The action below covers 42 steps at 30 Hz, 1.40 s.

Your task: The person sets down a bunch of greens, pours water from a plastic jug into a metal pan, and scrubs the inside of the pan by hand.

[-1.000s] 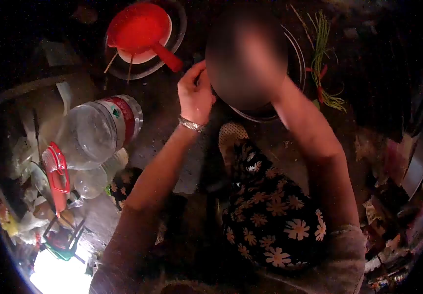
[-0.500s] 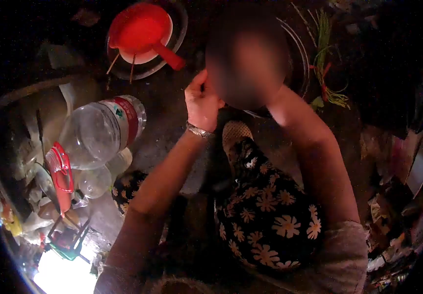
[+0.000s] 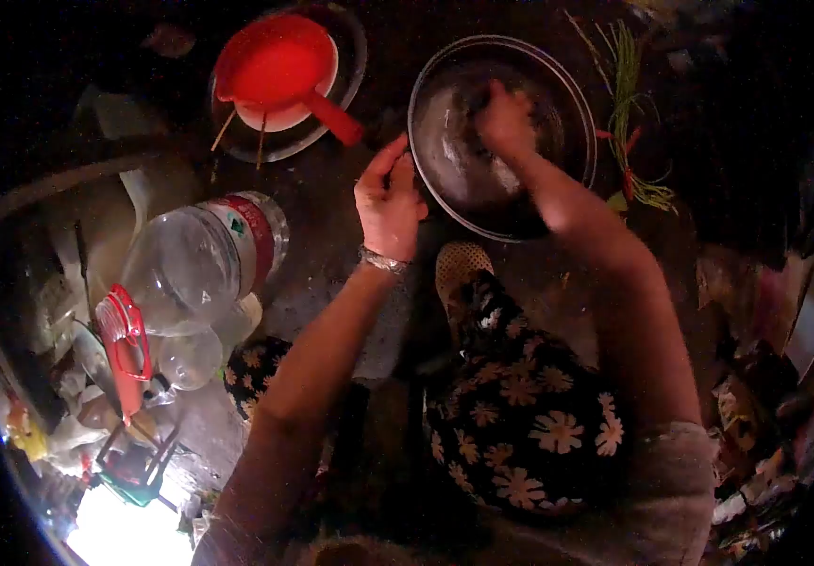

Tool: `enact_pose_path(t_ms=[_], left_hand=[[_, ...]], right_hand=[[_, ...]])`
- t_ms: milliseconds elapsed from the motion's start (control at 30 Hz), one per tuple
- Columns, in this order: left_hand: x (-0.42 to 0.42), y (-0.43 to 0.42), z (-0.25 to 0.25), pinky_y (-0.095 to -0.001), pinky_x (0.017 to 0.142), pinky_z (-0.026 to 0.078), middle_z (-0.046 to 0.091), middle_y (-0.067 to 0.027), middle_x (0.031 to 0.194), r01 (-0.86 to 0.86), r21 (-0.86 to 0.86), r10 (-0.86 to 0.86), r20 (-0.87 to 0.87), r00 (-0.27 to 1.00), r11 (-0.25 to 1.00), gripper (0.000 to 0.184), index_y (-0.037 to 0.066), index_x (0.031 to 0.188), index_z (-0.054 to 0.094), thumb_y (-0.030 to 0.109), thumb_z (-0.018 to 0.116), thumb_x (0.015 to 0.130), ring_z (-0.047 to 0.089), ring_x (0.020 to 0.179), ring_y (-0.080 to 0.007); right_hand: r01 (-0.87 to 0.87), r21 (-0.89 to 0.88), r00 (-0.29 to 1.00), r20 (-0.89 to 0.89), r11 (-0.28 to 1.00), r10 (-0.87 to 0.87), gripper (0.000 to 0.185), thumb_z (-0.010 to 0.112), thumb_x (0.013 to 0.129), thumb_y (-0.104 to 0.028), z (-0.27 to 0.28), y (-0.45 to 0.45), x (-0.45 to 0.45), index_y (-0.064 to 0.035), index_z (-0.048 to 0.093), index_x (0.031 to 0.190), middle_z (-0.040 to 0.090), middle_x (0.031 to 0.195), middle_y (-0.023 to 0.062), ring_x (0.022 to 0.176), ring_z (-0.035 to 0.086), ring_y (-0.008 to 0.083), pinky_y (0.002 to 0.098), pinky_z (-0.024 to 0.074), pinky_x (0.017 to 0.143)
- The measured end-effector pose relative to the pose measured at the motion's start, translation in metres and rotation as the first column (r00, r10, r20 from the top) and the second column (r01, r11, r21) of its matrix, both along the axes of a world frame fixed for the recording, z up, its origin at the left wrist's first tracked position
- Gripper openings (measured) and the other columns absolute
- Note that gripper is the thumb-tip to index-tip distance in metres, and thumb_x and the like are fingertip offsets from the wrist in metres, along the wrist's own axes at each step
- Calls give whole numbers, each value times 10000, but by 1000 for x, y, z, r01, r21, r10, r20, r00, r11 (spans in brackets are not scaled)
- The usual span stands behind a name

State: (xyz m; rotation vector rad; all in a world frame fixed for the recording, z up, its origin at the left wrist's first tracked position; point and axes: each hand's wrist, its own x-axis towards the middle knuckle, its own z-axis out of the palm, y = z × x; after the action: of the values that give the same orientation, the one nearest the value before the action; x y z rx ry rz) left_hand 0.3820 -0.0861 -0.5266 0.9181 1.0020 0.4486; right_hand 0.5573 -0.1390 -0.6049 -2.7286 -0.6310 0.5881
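Note:
A round metal basin (image 3: 567, 75) with a shiny rim stands on the ground ahead of me. Against the outer left side of its rim is my left hand (image 3: 390, 209), fingers apart and slightly bent, with a band on the wrist. My right hand (image 3: 507, 123) reaches inside the basin over its dark, glistening bottom. Motion smears its fingers, so whether it holds anything there cannot be made out.
A red ladle-like scoop (image 3: 275, 61) lies on a bowl at the upper left, near two thin sticks. Closer on the left is a big clear bottle (image 3: 176, 259) with a red handle. Tied green stalks (image 3: 625, 85) lie right of the basin. A bright lamp (image 3: 128, 528) glares lower left.
A dark blurred patch that covered the basin and my right hand is gone, so both now show. My left hand stays beside the rim. The whole view has shifted slightly.

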Motion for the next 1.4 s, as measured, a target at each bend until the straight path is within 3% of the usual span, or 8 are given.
enact_pose_path(t_ms=[33,100,300,567,733,933,1167,1400], left_hand=[[1,-2,-2,-183,372,276,494,58,624,5,3,-5,3,1000,1000,239,41,1124,586,116,501,913,354,454,-18],[-2,-2,-7,-186,367,272,501,53,623,-27,26,26,22,999,999,237,38,1120,586,117,504,912,358,447,-19],[-11,7,-19,-187,367,275,528,51,633,7,141,1,-54,999,990,215,44,1091,606,111,513,909,370,445,-18],[-5,-2,-20,-183,374,296,546,52,660,-34,28,33,31,999,999,201,58,1072,616,138,535,907,398,455,-22],[-8,8,-20,-190,405,298,591,37,721,-19,77,16,48,999,997,230,51,1098,608,155,554,900,398,490,-25],[-2,11,-27,-188,515,369,608,27,771,-1,278,-3,12,1000,960,187,19,1028,639,79,564,867,476,595,-42],[13,23,-22,-221,737,452,659,-55,891,-50,382,8,110,994,923,159,-21,953,657,-17,559,828,569,804,-87],[15,16,-19,-233,740,456,663,-63,875,-52,521,38,38,999,852,166,-24,961,654,0,557,829,574,788,-103]], right_hand=[[137,12,952,-280,991,-128,476,559,706,-72,45,24,-6,-199,535,1165,476,1154,206,1082,458,375,457,390,942],[-131,532,983,177,837,42,464,590,666,-44,-102,30,-23,-188,567,1106,529,1090,166,1085,460,350,460,356,964],[-717,234,663,-60,657,746,319,595,657,-55,-52,-66,-23,-218,634,929,500,1109,84,1110,427,347,458,338,946],[233,220,972,-20,947,-235,522,604,622,-5,-71,16,-24,-210,564,1100,427,1189,170,1123,385,414,489,355,943],[-589,591,697,27,551,716,504,614,602,1,-65,-38,-51,-168,587,1077,511,1059,126,1041,473,357,433,376,904],[-813,-427,448,-22,396,894,302,519,754,-158,20,-78,33,-228,656,1013,506,1161,59,1158,411,254,453,294,977],[-710,-594,224,320,379,920,385,533,785,-178,13,-112,38,-152,576,1167,516,1207,98,1145,451,281,440,352,956],[-302,368,852,-310,879,423,426,448,908,-221,20,-86,-83,-49,431,1298,497,1255,212,1163,470,331,374,366,973]])
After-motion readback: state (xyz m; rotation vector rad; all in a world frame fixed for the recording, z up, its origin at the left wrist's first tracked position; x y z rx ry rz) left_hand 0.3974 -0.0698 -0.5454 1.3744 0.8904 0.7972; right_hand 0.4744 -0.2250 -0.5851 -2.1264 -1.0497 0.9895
